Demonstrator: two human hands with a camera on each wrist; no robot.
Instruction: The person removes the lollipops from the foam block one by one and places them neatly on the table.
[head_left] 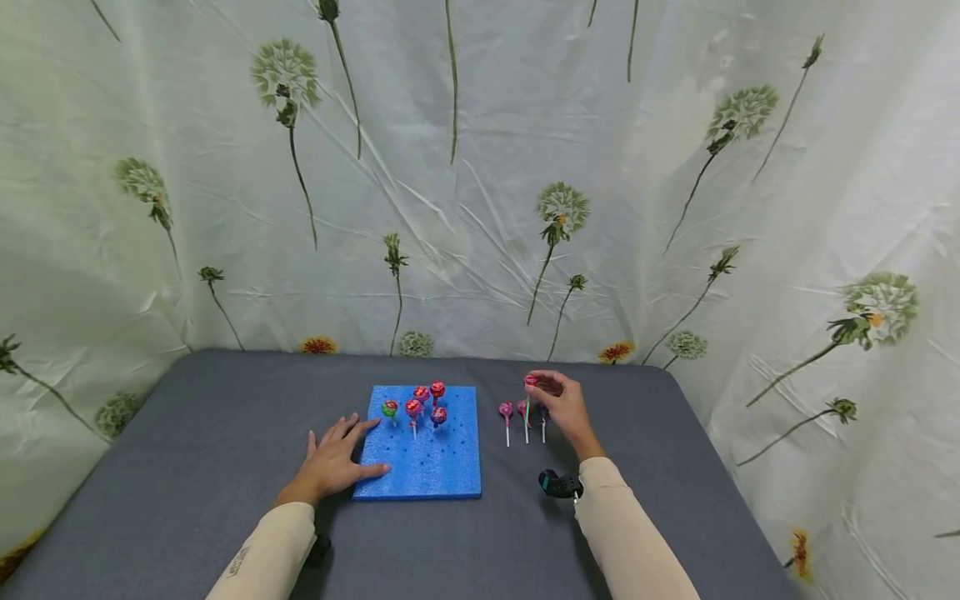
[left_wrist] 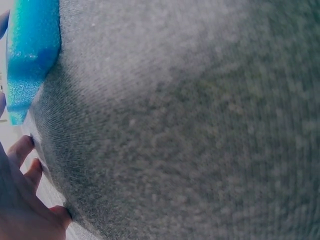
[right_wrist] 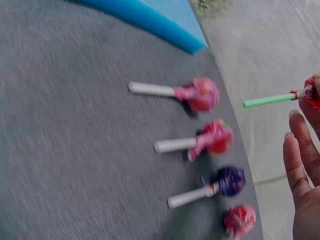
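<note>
My right hand [head_left: 564, 410] pinches a red-wrapped lollipop [head_left: 530, 380] by its head, and its green stick [right_wrist: 270, 100] points away from the fingers. Beneath it on the cloth lie a pink lollipop [right_wrist: 202, 94], a second pink one [right_wrist: 217, 137], a dark purple one [right_wrist: 231, 181] and a red one [right_wrist: 241, 220]. My left hand [head_left: 333, 460] has its fingers spread, thumb and a fingertip at the left edge of a blue foam board [head_left: 420, 479]. Several lollipops stand in that board, among them a green one [head_left: 389, 408] and a dark one [head_left: 438, 415].
Small holes dot the board's top. A dark grey cloth [head_left: 247, 417] covers the table, with a flower-printed curtain [head_left: 480, 208] behind and at the sides. A black wrist strap [head_left: 558, 484] sits at my right sleeve.
</note>
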